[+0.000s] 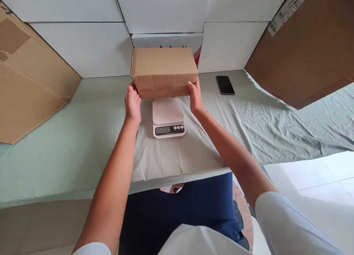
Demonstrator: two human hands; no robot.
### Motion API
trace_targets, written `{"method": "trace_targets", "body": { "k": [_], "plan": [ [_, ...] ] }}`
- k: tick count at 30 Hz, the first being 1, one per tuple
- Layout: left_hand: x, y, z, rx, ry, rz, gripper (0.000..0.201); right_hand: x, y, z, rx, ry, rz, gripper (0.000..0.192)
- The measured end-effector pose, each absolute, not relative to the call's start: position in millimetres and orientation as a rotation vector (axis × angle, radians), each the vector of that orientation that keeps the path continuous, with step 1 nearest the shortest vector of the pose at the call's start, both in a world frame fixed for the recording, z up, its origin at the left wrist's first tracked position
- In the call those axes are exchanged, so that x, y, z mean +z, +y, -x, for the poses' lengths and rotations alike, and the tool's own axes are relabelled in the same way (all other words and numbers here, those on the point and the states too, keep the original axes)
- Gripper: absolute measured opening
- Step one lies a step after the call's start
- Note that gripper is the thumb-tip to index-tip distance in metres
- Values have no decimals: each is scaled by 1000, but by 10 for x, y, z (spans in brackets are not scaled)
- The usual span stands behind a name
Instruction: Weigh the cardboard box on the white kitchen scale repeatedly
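Note:
Between my two hands is a closed brown cardboard box [164,68], gripped at its left and right ends. My left hand [132,102] presses the lower left corner, its fingertips partly hidden by the box. On the lower right corner, my right hand [195,94] has its thumb on the front face and its other fingers around the side. A white kitchen scale [167,113] lies on the cloth just in front of the box, nearer to me. Its small display looks blank. Whether the box touches the table behind the scale, I cannot tell.
A pale green cloth [105,137] covers the table. To the right lies a black smartphone [225,85]. Large cardboard panels stand at the left [33,78] and right [301,48]. White boxes [83,48] line the back, with a printed box [166,40] behind the brown one.

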State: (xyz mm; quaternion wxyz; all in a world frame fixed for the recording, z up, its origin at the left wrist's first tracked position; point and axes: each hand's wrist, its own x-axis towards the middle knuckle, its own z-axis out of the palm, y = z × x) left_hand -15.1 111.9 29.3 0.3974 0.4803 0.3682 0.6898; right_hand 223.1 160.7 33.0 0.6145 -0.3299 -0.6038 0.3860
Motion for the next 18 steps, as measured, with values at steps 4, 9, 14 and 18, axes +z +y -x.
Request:
{"method": "trace_targets", "body": {
  "k": [4,9,14,18],
  "plan": [
    [116,1543,198,1803,968,-1103,75,144,1968,-2031,882,-1294,771,83],
    [-73,1681,178,1772,1072,-964,69,-85,2125,-1950,916,-1258,817,82],
    [-136,1696,162,1705,1138,-914,68,-124,2156,-2007,961,-1238,826,75],
    [-171,1711,162,1716,1158,-921,72,-119,2158,-2035,985,-1227,869,67]
  ]
}}
